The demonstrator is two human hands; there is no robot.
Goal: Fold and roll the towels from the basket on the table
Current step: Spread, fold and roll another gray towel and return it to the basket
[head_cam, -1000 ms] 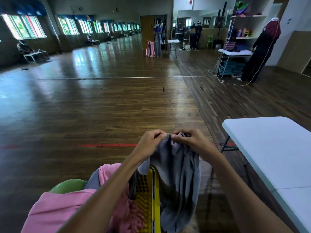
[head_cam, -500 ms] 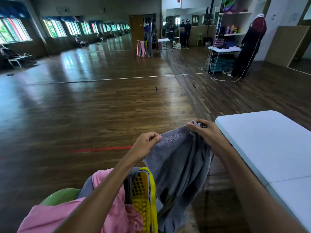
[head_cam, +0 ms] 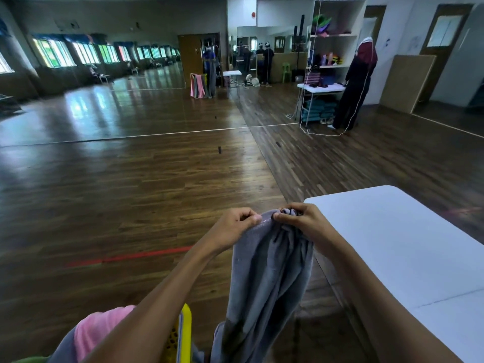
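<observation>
Left grip (head_cam: 233, 226) and right grip (head_cam: 303, 224) pinch grey towel (head_cam: 269, 271), seemingly bunched, hanging below.

You're in a big open hall, probably one for dance or sport, going by the wide polished wooden floor (head_cam: 131, 195) with a white line (head_cam: 157, 135) and a red line (head_cam: 125, 257) across it, the long row of windows (head_cam: 86, 52) on the left, and a folding table (head_cam: 320, 87) by the shelves (head_cam: 337, 35).
</observation>
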